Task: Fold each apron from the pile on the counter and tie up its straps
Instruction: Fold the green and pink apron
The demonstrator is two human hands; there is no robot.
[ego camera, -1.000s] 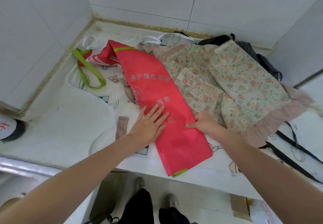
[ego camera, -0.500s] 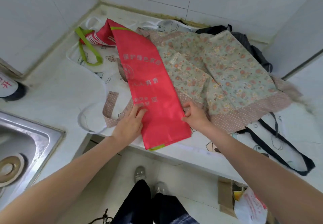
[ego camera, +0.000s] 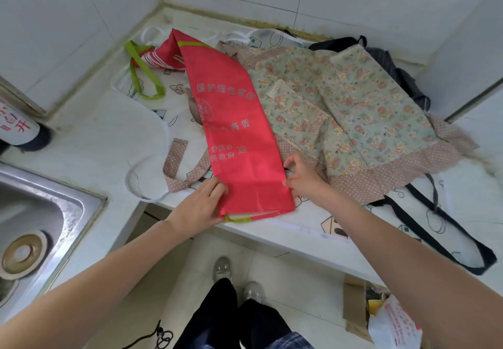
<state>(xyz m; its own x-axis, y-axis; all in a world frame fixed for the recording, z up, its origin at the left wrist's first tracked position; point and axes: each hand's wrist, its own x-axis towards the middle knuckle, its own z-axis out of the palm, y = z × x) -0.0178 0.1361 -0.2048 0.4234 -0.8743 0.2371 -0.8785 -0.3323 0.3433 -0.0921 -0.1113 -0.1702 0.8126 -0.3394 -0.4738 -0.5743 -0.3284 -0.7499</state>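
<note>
A red apron with pale printed characters lies folded into a long narrow strip on the counter, its lime-green strap looped at the far left. My left hand grips the strip's near left edge, close to the bottom hem. My right hand pinches the strip's right edge at about the same height. Under and right of the strip lies a floral apron with dotted pink trim, its dotted strap trailing left. A white printed apron lies beneath both.
A steel sink sits at the left, with a bottle behind it. A dark apron lies at the back right, and black straps hang over the counter's front edge. On the floor stands a paper bag.
Both hands slid down the red strip toward its bottom hem and went from flat pressing to gripping its edges. The view has tilted down, bringing the sink and the floor into sight.
</note>
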